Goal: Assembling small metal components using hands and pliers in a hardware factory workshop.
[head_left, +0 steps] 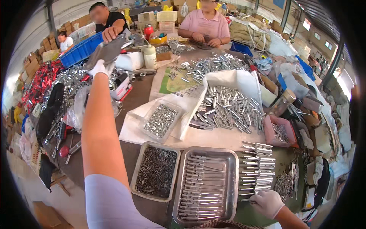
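My left arm reaches far forward, and my left hand (100,69), in a white glove, grips the near edge of a dark grey metal tray (105,52). A co-worker's hand (110,33) is on the far edge of the same tray. Low on the right, my right hand (267,203), also gloved, has its fingers closed at the end of a thin metal rod (246,199). That rod lies at the near end of a stacked row of silver rods (259,164). Left of them, a steel tray (235,183) holds several metal pieces with long thin shafts.
A tray of dark small pins (154,171) and a clear box of small silver parts (161,120) stand nearby. Silver tubes (228,108) are heaped on white sacking. A pink box (280,131) stands right. Red-and-silver parts (45,84) pile up left. Two co-workers sit opposite.
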The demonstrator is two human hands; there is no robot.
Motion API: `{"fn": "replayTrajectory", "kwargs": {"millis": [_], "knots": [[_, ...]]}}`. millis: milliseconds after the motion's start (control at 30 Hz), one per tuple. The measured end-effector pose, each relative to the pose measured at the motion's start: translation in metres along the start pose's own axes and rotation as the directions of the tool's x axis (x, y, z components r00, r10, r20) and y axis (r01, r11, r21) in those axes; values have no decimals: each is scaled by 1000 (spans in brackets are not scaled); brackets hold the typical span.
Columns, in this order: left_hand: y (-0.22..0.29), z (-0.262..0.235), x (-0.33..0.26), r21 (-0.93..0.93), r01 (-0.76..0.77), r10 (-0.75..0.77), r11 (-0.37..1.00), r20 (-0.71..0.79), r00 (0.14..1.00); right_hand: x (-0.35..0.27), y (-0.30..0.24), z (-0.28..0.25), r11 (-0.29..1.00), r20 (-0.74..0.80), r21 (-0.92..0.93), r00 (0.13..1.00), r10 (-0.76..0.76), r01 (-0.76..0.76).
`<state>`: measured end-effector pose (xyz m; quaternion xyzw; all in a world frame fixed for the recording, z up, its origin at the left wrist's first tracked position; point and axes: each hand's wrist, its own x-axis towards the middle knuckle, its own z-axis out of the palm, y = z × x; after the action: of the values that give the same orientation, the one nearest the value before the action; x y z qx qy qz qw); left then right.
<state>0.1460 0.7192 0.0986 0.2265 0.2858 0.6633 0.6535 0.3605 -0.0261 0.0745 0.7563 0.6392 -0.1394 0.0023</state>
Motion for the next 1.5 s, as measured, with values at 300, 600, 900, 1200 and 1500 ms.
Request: {"fn": "replayTrajectory", "kwargs": {"millis": [300, 600, 900, 1200, 1500], "knots": [[53, -106, -34, 680, -729, 126, 73, 719, 683, -3, 9, 35, 981, -386, -176, 912, -142, 78], [126, -232, -377, 753, -349, 249, 558, 249, 936, -11, 13, 47, 952, -595, -223, 745, -302, 208], [104, -286, -593, 254, 65, -11, 965, -211, 977, 122, -121, 6, 788, -641, 65, 631, -437, 612], [83, -328, -638, 276, 53, 31, 960, -291, 956, 271, -183, 16, 972, -174, -70, 956, -235, 226], [85, -306, -634, 311, 82, 14, 947, -295, 955, 262, -201, 23, 957, -129, -185, 959, -251, 225]]}}
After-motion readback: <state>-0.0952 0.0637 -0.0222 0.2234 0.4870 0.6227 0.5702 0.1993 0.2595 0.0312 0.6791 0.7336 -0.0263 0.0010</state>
